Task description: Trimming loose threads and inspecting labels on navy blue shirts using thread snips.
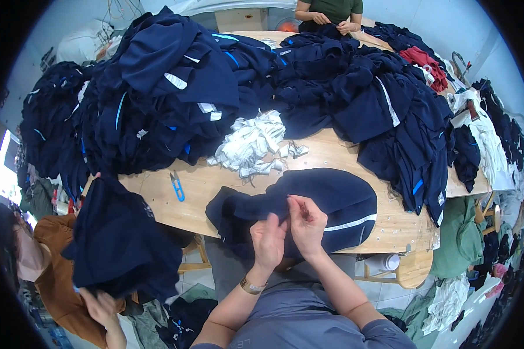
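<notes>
A dark navy garment (332, 195) with a white stripe lies on the wooden table (215, 183) right in front of me. My left hand (268, 239) and my right hand (307, 224) pinch a fold of this garment at its near edge, fingers closed on the cloth close together. A watch sits on my left wrist. Blue thread snips (177, 186) lie on the table to the left of the garment. A heap of white cloth strips (253, 142) rests just behind it.
Big piles of navy garments (174, 87) cover the back of the table. A person at the lower left holds up a navy garment (119, 241). Another person (329, 14) works at the far end. Green and white clothes (463, 232) hang at the right.
</notes>
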Tool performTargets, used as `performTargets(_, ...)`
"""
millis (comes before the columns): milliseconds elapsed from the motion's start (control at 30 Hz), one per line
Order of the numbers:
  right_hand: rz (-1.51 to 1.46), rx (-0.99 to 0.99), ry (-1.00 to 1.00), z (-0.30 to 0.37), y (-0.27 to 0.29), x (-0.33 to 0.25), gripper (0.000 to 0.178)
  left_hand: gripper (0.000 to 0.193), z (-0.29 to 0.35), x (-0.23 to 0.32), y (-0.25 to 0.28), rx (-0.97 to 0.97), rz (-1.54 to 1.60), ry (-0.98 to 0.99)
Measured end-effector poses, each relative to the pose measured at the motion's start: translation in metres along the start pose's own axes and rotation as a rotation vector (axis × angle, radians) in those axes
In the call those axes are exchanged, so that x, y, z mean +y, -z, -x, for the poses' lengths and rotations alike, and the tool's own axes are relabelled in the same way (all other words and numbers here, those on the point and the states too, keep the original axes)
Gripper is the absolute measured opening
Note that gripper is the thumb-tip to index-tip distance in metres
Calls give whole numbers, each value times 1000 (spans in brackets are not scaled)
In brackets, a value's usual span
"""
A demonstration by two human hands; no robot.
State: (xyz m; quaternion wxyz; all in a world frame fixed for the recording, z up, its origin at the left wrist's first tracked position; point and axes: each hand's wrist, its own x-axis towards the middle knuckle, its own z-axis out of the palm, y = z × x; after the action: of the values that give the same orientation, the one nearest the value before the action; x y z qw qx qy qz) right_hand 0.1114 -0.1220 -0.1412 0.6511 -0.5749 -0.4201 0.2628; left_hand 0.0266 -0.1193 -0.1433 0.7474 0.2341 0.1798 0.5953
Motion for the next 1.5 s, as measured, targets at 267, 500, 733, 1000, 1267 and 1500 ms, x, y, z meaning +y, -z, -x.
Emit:
performTargets(267,-763,-84,-463,-1,15,-21,17,27,-9,4,4,84,-27,19)
performTargets(500,-473,-739,-109,-10,55,-38,10,15,-12,17,3,131,46,102)
performTargets(733,-50,-281,-135,-24,31,-37,21,18,-11,21,-8,51,101,112)
performTargets(1000,191,-213,-7,-25,5,-19,18,25,-5,12,5,-2,92,168)
performTargets(1267,179,-402,33,-9,19,-37,8,36,-16,20,7,243,208,296)
performTargets(1500,171,-947,115,3,36,-50,14,22,-21,29,-3,243,132,194)
